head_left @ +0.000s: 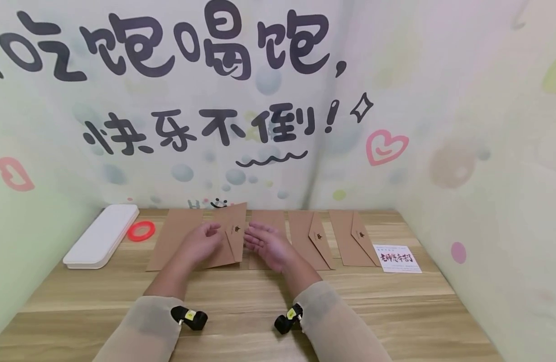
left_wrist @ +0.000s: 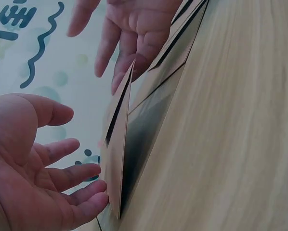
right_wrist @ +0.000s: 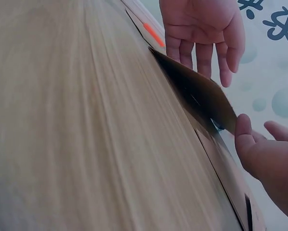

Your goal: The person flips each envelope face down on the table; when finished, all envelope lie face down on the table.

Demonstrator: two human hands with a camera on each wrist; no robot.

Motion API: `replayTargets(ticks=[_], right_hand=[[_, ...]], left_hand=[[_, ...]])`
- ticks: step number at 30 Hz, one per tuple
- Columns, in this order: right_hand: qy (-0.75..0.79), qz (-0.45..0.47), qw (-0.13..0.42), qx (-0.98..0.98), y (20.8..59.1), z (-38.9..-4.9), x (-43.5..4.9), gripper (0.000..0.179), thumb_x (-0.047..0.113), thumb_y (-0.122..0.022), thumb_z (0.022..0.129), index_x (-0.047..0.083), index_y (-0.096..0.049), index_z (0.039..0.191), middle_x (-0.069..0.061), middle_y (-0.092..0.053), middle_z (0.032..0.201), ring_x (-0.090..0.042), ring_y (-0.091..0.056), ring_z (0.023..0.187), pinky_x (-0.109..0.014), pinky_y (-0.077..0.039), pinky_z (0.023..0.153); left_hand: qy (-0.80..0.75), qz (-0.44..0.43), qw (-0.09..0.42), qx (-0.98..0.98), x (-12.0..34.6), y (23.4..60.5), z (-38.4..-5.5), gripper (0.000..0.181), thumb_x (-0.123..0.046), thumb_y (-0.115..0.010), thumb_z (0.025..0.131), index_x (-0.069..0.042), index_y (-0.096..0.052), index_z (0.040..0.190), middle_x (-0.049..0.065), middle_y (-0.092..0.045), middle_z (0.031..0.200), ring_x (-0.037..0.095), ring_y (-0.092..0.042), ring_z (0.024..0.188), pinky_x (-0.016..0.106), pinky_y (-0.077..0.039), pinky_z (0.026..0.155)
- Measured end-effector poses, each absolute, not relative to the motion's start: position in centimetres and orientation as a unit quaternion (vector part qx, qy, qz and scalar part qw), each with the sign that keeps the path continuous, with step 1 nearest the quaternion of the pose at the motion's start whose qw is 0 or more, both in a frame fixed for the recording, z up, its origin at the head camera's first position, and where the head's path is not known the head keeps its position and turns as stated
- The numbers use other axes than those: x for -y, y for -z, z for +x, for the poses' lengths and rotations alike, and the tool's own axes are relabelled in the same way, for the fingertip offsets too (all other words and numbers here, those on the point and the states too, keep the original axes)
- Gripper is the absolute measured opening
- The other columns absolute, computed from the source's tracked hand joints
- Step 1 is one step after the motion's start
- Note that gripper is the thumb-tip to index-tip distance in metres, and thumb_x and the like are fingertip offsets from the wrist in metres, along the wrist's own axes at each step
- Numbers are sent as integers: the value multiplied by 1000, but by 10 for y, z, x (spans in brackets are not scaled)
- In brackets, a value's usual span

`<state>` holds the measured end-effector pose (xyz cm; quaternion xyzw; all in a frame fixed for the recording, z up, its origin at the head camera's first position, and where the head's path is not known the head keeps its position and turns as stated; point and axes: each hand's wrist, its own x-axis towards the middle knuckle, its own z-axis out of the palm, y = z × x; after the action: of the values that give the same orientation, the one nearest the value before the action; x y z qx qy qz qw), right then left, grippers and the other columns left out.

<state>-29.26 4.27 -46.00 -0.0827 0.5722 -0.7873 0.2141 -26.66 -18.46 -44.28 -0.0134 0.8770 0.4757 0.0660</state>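
Observation:
A brown kraft-paper envelope (head_left: pixel 236 246) with a pointed flap and a small dark mark stands tilted, its right side raised off the table. My left hand (head_left: pixel 200 246) is at its left part, and in the left wrist view the relaxed fingertips touch the envelope (left_wrist: pixel 117 168). My right hand (head_left: pixel 272 249) is beside the raised edge with its fingers extended. From the right wrist, the fingertips of this hand (right_wrist: pixel 267 154) appear right at the envelope's edge (right_wrist: pixel 216 103). Another brown envelope (head_left: pixel 266 264) lies flat, partly behind my right hand.
More brown envelopes lie in a row, one at the left (head_left: pixel 162 246) and two at the right (head_left: pixel 305 241) (head_left: pixel 345 241). A white printed card (head_left: pixel 401 259) lies at the far right. A white case (head_left: pixel 101 236) and a red ring (head_left: pixel 141 231) sit at the left, before a printed curtain.

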Motion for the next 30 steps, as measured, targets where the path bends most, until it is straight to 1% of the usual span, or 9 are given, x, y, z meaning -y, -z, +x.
replayTargets(ticks=[4,6,8,11,13,15,20,25,30], right_hand=[[768,-115,217,-591,461,-293,-41,56,8,-56,109,-7,-39,160,-26,-44,164,-16,-62,122,-41,-49,118],[756,-134,218,-602,462,-292,-41,57,6,-56,108,-5,-39,161,-22,-41,168,-12,-64,119,-42,-49,119],[746,-149,219,-611,463,-291,-40,58,6,-57,107,-3,-39,162,-18,-38,171,-10,-65,116,-40,-50,117],[735,-156,225,-620,462,-288,-39,60,5,-60,105,2,-41,162,-13,-37,172,-8,-66,107,-30,-54,106],[732,-155,228,-623,462,-286,-38,62,5,-62,104,6,-42,163,-11,-38,171,-7,-66,102,-24,-54,97],[731,-153,231,-624,461,-285,-37,64,4,-63,103,10,-43,163,-8,-37,172,-7,-65,99,-21,-53,93],[727,-162,227,-627,455,-282,-34,65,5,-65,103,14,-45,163,-2,-35,174,-9,-67,109,-23,-55,97],[718,-180,227,-632,450,-278,-31,66,8,-65,104,14,-42,165,-3,-33,176,-16,-65,128,-26,-56,103],[715,-185,238,-631,447,-276,-29,67,6,-63,105,16,-39,167,-4,-30,177,-15,-61,131,-27,-57,102]], left_hand=[[-466,7,72,-882,179,444,-267,61,-36,-58,106,-6,-49,158,23,-53,160,43,-51,148,58,-42,124],[-467,8,80,-881,177,444,-267,65,-43,-60,106,-9,-46,160,22,-51,162,43,-49,150,58,-42,124],[-467,11,87,-880,175,443,-267,71,-50,-61,106,-10,-44,162,21,-48,165,44,-46,152,60,-42,124],[-471,19,88,-877,172,442,-265,72,-53,-61,105,-12,-44,163,20,-49,165,44,-46,153,61,-41,124],[-472,26,84,-877,170,440,-263,72,-53,-62,106,-12,-44,162,21,-50,164,44,-46,153,62,-40,125],[-479,27,82,-874,169,440,-263,70,-51,-62,106,-13,-44,163,20,-49,165,44,-45,153,62,-38,126],[-510,23,68,-857,166,438,-264,68,-50,-63,106,-19,-43,164,16,-45,169,39,-47,154,59,-41,125],[-532,18,45,-845,164,435,-263,63,-49,-64,105,-28,-46,161,15,-54,162,34,-54,150,56,-47,120],[-544,18,35,-838,163,431,-259,58,-45,-63,107,-28,-49,160,12,-59,159,31,-58,145,53,-51,117]])
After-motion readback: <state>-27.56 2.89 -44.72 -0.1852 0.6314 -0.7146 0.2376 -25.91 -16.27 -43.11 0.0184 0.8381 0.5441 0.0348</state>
